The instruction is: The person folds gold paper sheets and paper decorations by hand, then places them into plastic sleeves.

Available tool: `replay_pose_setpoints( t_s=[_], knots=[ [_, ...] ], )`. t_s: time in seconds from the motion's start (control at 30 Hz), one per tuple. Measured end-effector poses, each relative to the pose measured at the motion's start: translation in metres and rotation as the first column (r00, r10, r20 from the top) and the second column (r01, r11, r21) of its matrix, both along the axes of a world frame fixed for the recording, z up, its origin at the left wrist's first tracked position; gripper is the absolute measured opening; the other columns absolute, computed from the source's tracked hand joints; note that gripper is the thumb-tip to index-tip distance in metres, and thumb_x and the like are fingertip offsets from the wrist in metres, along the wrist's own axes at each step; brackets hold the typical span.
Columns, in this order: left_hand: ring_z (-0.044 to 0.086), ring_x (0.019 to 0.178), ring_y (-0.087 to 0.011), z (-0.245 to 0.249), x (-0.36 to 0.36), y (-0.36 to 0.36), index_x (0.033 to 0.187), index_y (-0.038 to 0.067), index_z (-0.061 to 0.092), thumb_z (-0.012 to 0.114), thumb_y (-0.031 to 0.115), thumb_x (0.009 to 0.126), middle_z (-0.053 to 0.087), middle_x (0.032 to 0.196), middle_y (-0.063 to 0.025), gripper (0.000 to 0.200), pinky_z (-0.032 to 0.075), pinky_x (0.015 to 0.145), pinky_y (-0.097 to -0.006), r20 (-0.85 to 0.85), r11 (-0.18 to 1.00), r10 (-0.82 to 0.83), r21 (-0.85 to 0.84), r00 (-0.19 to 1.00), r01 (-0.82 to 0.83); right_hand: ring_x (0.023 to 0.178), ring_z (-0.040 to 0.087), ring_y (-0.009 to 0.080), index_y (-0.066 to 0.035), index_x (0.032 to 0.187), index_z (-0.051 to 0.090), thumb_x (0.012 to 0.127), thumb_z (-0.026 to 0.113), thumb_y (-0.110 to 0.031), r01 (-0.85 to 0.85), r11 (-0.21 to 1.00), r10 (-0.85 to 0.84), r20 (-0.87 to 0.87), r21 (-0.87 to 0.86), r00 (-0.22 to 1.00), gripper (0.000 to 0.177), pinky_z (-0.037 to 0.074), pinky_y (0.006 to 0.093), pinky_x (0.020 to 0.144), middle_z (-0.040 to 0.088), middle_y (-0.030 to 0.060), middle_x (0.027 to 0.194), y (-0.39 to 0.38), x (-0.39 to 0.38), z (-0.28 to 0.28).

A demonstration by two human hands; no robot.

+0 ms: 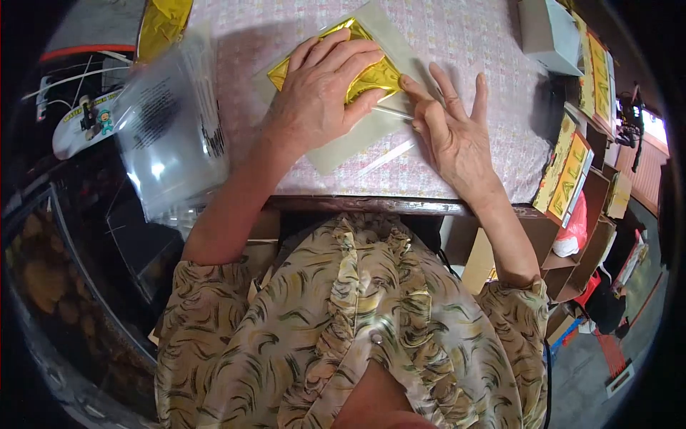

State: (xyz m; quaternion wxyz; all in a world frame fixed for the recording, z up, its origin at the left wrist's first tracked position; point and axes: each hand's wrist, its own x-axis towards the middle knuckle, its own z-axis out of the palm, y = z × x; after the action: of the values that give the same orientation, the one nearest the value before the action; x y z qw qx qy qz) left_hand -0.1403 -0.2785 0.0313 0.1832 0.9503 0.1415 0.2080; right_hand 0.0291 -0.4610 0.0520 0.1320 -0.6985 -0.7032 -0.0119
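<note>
Shiny gold foil [371, 80] lies on a pale greyish sheet [336, 148] at the top middle of the table. My left hand [318, 96] rests flat over the foil with its fingers spread a little, covering much of it. At the foil's right corner is my right hand [454, 132]. Its thumb and index finger are bent close together near the corner, while the other fingers stretch upward. A thin clear strip runs from below the foil toward this hand; what the fingertips hold is too small to tell.
Clear plastic bags [161, 136] lie at the table's left edge, with more gold foil [163, 28] above them. A white box [550, 36] and yellow printed boxes [572, 171] stand at the right edge. The table [250, 168] has a pink patterned cloth.
</note>
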Motion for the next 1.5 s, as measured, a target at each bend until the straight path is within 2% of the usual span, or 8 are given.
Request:
replay_pose_setpoints(
  t_s=[0.23,0.3,0.43,0.6,0.73,0.97,1.13,1.5],
  knots=[
    [0.046,0.137,-0.0297,0.009,0.0,-0.003,0.134,0.01,0.06,0.067,0.031,0.095,0.056,0.141,-0.0059,0.045,0.03,0.118,-0.0484,-0.045,0.999,0.023,-0.026,0.999,-0.024,0.138,0.052,0.0361,-0.003,0.112,0.054,0.093,0.061,0.005,0.188,0.97,-0.162,-0.162,0.157,0.973,0.022,0.03,0.0536,0.119,0.069,0.0169,0.128,-0.033,0.037,0.047],
    [0.045,0.138,-0.0299,0.009,0.009,-0.005,0.134,0.009,0.06,0.066,0.03,0.096,0.055,0.143,-0.0064,0.044,0.029,0.118,-0.0491,0.0,0.999,0.041,-0.033,0.999,-0.041,0.093,0.07,0.0303,0.0,0.101,0.066,0.093,0.066,0.0,0.455,0.781,-0.456,-0.106,0.427,0.883,0.009,0.054,0.0354,0.081,0.073,0.015,0.102,-0.035,0.079,0.064],
    [0.04,0.141,-0.0311,-0.001,0.023,-0.021,0.134,0.006,0.059,0.058,0.029,0.1,0.051,0.145,-0.0082,0.041,0.029,0.117,-0.0522,-0.043,0.978,0.205,-0.04,0.978,-0.206,0.083,0.071,0.0387,-0.008,0.09,0.074,0.095,0.062,-0.028,0.636,0.573,-0.768,0.067,0.517,0.637,0.023,0.055,0.0446,0.072,0.073,0.0177,0.084,-0.013,0.17,0.089],
    [0.059,0.124,-0.0341,0.038,0.038,0.008,0.13,0.006,0.066,0.053,0.022,0.1,0.062,0.135,-0.0136,0.036,0.046,0.105,-0.0443,-0.358,0.959,0.233,-0.07,0.904,-0.275,0.081,0.071,0.0429,-0.009,0.096,0.077,0.095,0.059,-0.038,0.609,0.649,-0.749,0.238,0.457,0.619,0.034,0.057,0.0507,0.073,0.073,0.0223,0.091,0.015,0.258,0.034],
    [0.066,0.11,-0.0377,0.032,0.072,0.059,0.119,0.013,0.074,0.058,0.023,0.097,0.071,0.116,-0.0161,0.029,0.053,0.092,-0.0457,-0.144,0.987,0.162,0.008,0.976,-0.163,0.076,0.071,0.0414,-0.008,0.097,0.077,0.096,0.062,-0.039,0.507,0.702,-0.689,0.297,0.5,0.661,0.035,0.056,0.0492,0.07,0.072,0.0212,0.084,0.007,0.205,0.056],
    [0.073,0.091,-0.0259,0.044,0.151,0.055,0.093,0.009,0.078,0.08,0.029,0.081,0.075,0.088,-0.0097,0.024,0.056,0.08,-0.0403,-0.392,0.952,-0.239,-0.276,0.888,0.134,0.08,0.07,0.0318,-0.001,0.101,0.075,0.096,0.071,-0.021,0.528,0.802,-0.495,-0.186,0.278,0.849,0.02,0.053,0.0369,0.072,0.07,0.0199,0.091,-0.046,0.097,0.062],
    [0.063,0.072,-0.0157,0.037,0.151,0.074,0.085,0.006,0.071,0.08,0.027,0.082,0.068,0.074,-0.0018,0.023,0.052,0.068,-0.033,-0.463,0.897,-0.369,-0.403,0.806,0.18,0.085,0.067,0.013,0.002,0.114,0.074,0.101,0.069,-0.017,0.603,0.795,-0.422,-0.656,0.063,0.626,0.024,0.053,0.028,0.075,0.075,0.0082,0.099,-0.069,0.052,0.037],
    [0.061,0.083,-0.0129,0.039,0.097,0.104,0.103,0.006,0.069,0.072,0.03,0.093,0.068,0.091,-0.0026,0.026,0.051,0.074,-0.031,-0.301,0.855,-0.296,-0.508,0.907,0.11,0.095,0.068,0.0139,0.006,0.13,0.062,0.101,0.068,-0.016,0.52,0.854,-0.299,-0.831,-0.013,0.47,0.037,0.054,0.0283,0.083,0.074,0.0117,0.109,-0.042,0.008,0.005]
  ],
)
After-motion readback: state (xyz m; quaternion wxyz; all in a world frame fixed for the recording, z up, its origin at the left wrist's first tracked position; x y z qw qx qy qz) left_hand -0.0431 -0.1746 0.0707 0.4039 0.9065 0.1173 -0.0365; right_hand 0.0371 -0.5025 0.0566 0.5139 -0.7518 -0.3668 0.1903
